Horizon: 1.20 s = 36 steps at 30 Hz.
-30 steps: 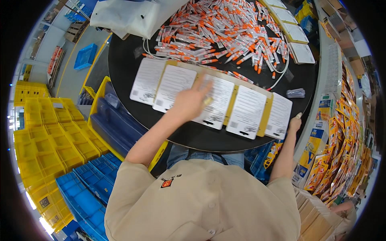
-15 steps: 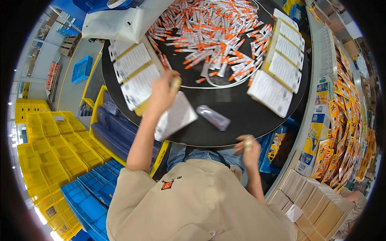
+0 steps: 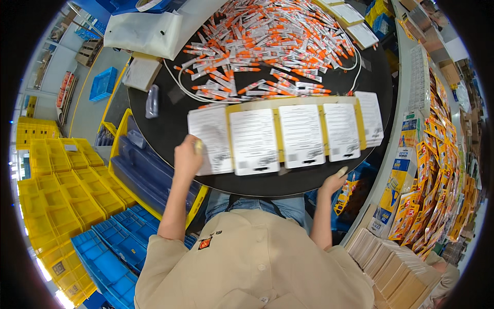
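On a round black table (image 3: 283, 183), a yellow rack (image 3: 280, 131) holds a row of white printed cards (image 3: 254, 141) close in front of me. At its left end is a thicker white card stack (image 3: 210, 141), slightly blurred. My left hand (image 3: 189, 157) is closed against that stack's left edge, its fingertips partly hidden. My right hand (image 3: 333, 183) is by the table's near right edge, one capped finger stretched out, holding nothing visible. Pale caps cover fingers on both hands. Behind the rack lies a large heap of small tubes with orange caps (image 3: 267, 41).
A clear plastic piece (image 3: 152, 101) and another card stack (image 3: 141, 72) are on the table's left side. A white cord (image 3: 181, 85) curves around the tubes. Yellow crates (image 3: 67, 185) and blue crates (image 3: 110, 252) stand left; orange packets (image 3: 432, 170) and cardboard pieces (image 3: 396, 257) are at right.
The tabletop has turned, its near side going left: the card rack from the right is now in front, and the clear piece has moved far left. My right hand has moved slightly right.
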Available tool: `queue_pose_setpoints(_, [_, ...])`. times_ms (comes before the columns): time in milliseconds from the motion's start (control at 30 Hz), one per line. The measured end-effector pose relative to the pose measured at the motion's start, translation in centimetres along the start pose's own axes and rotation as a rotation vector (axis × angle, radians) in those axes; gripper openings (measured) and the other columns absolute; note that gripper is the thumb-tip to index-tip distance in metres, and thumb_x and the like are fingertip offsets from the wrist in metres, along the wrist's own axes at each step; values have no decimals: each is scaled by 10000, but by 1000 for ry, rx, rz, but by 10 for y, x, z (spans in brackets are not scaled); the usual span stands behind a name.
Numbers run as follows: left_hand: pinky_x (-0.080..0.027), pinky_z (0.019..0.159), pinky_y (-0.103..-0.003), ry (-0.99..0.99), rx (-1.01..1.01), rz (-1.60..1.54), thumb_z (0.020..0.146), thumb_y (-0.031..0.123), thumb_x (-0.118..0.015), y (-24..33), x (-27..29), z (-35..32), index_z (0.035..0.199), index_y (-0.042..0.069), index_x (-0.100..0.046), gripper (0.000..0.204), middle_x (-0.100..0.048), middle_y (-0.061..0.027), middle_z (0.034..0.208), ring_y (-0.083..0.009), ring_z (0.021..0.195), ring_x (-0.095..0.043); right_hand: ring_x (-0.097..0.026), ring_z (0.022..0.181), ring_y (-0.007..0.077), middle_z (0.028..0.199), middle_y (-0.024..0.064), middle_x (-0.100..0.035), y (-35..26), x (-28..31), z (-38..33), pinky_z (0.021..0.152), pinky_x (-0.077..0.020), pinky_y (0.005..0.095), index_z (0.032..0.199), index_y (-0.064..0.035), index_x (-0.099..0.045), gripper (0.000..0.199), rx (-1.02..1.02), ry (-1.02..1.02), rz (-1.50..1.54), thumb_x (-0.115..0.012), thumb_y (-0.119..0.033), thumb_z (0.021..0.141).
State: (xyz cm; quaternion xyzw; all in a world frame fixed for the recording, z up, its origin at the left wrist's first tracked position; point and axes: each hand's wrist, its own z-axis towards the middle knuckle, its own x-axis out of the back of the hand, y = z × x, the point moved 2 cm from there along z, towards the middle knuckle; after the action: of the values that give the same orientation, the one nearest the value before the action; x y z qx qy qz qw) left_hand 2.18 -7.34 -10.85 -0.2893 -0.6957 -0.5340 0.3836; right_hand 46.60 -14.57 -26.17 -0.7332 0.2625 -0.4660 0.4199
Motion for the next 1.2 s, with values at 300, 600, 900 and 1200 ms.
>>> queue_pose_setpoints(300, [-514,602,-419,99,74,-22,904,138,-553,-60,34,67,977,-9,-610,174,-652,-235,716,-339,606,-673,-262,1377,418,1492,303,-232,-40,17,-100,1128,-147,518,1443,43,-273,654,619,-112,-220,-543,-286,947])
queue_pose_setpoints(600, [-457,827,-323,354,-264,-153,912,89,-506,-38,99,56,1037,33,-649,199,-603,-136,1030,-278,950,-593,-364,1354,334,1395,73,-502,-136,-16,-148,1132,-126,589,1288,-248,-590,482,1435,-830,-581,-632,-112,827])
queue_pose_setpoints(900, [-481,646,-324,-95,-470,-570,875,75,-573,136,96,1,1040,29,-565,171,-614,-112,802,-224,717,-628,-416,1316,291,1420,74,-466,-139,-51,-211,1142,-226,504,1271,-250,-599,467,1578,-877,26,-595,-101,828])
queue_pose_setpoints(1200, [-522,676,-387,-458,-986,-430,820,43,-623,267,-29,-49,998,51,-548,194,-668,-143,907,-328,830,-658,-378,1270,236,1373,97,-444,-203,-58,-5,1037,-323,434,1342,-107,-447,460,988,-492,32,-495,-234,903])
